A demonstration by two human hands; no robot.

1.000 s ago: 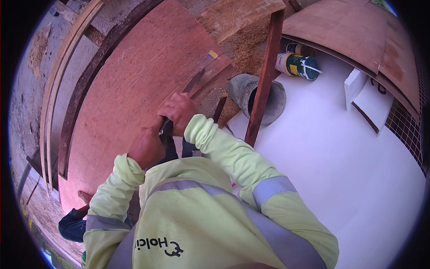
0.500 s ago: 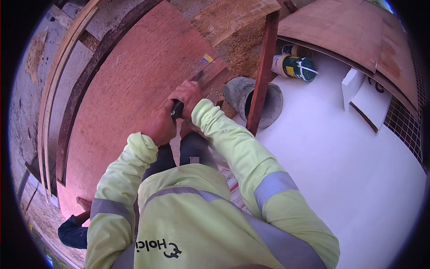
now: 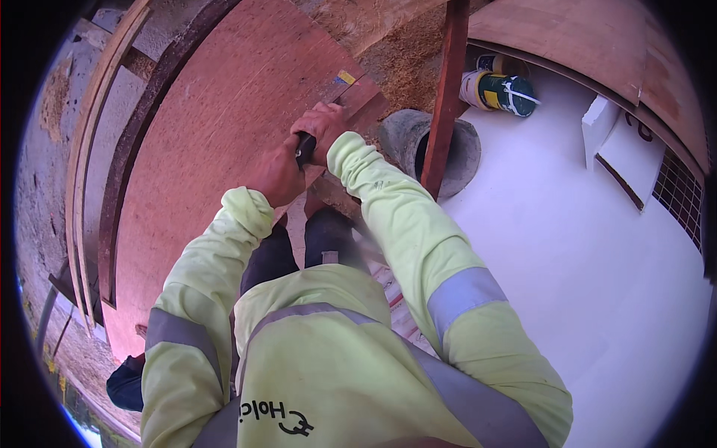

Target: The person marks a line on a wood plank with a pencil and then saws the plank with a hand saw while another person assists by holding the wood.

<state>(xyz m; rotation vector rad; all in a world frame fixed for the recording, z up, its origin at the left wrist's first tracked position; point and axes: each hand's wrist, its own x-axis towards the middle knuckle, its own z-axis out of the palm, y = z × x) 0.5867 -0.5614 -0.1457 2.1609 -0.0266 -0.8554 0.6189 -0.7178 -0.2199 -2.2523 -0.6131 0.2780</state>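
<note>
My left hand (image 3: 278, 175) is closed round the black handle of a tool (image 3: 305, 148) that looks like a handsaw; its blade is mostly hidden beneath my hands. Against it, my right hand (image 3: 323, 128) is closed too, its fingers wrapped over the front of the tool. Both hands are over the right edge of a large reddish plywood sheet (image 3: 216, 142). Ahead of my right hand, a straight line runs across the sheet toward a small yellow and blue piece (image 3: 346, 78).
A dark post (image 3: 446, 97) rises before a grey bucket lying on its side (image 3: 467, 157). Sawdust (image 3: 403, 71) covers ground beyond the sheet. A green pail (image 3: 508, 95) lies on the white surface (image 3: 567, 261). Another person's dark sleeve (image 3: 127, 384) shows lower left, beside long timbers (image 3: 82, 164).
Both my hands have moved forward a little together with the tool along the sheet. The whole view has shifted slightly. The other person's forearm at lower left shows less now.
</note>
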